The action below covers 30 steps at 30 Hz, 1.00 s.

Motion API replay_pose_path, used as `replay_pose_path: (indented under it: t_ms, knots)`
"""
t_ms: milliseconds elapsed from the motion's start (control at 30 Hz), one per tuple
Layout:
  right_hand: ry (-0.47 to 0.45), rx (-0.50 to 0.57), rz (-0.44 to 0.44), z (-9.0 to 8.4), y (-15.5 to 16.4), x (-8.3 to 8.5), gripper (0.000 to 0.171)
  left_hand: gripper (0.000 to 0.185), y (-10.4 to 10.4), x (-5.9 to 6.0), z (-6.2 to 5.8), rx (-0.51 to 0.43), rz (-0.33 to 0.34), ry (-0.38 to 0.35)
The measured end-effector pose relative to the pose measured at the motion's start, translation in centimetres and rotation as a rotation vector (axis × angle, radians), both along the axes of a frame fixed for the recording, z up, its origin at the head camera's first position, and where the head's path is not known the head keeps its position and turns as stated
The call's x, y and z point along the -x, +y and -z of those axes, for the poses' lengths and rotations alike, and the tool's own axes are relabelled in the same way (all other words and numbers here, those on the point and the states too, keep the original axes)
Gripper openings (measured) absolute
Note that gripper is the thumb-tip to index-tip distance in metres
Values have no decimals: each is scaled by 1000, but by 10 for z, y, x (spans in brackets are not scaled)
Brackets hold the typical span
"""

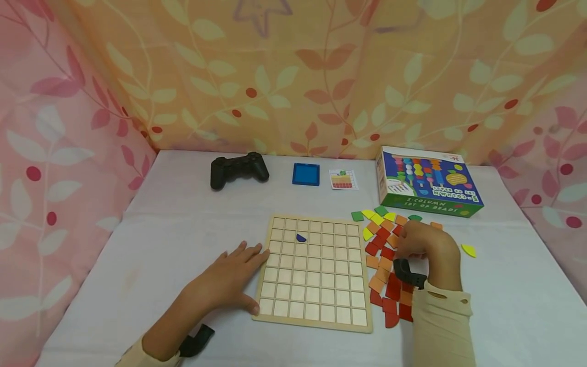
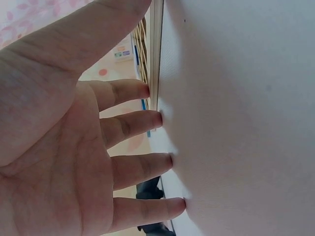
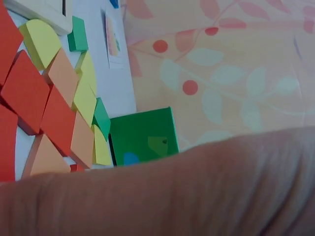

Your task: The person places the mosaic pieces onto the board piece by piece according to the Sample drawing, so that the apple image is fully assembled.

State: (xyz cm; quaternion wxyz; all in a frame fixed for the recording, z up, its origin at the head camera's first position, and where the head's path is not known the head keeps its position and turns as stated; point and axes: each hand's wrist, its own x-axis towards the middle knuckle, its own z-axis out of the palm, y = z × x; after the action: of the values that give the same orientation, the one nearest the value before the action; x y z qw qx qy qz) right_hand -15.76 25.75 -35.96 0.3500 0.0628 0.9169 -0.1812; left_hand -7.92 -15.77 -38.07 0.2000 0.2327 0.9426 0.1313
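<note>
A wooden grid board [image 1: 316, 279] lies at the middle of the white table, with one dark blue tile [image 1: 300, 238] in an upper-left square. My left hand [image 1: 231, 280] is spread along the board's left edge, thumb near the lower corner. In the left wrist view its fingers [image 2: 142, 167] are straight, with their tips at the board's side and the table. Over the pile of red, orange, yellow and green tiles [image 1: 384, 272] right of the board is my right hand [image 1: 419, 239], bent downward. Its fingertips are mostly hidden, so I cannot tell whether it holds a tile.
Behind the pile stands a bead-set box [image 1: 428, 183]. A picture card [image 1: 343, 180], a blue square tray [image 1: 305, 174] and a black game controller [image 1: 239, 169] line the back of the table. One yellow tile [image 1: 469, 250] lies apart, right of my right hand. Patterned cloth surrounds the table.
</note>
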Motion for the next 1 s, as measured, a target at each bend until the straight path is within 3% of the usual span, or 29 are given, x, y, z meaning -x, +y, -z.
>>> replay_pose_path:
  t_ms: [267, 700, 867, 1000]
  knots:
    - [25, 23, 24, -3, 3, -3, 21, 116, 0, 0, 2, 5, 2, 2]
    - [29, 10, 176, 3, 40, -5, 36, 116, -1, 1, 2, 5, 5, -3]
    - [67, 33, 150, 2, 37, -2, 24, 116, -1, 1, 2, 0, 4, -1]
    - [166, 103, 106, -2, 30, -1, 21, 116, -1, 0, 2, -5, 2, 0]
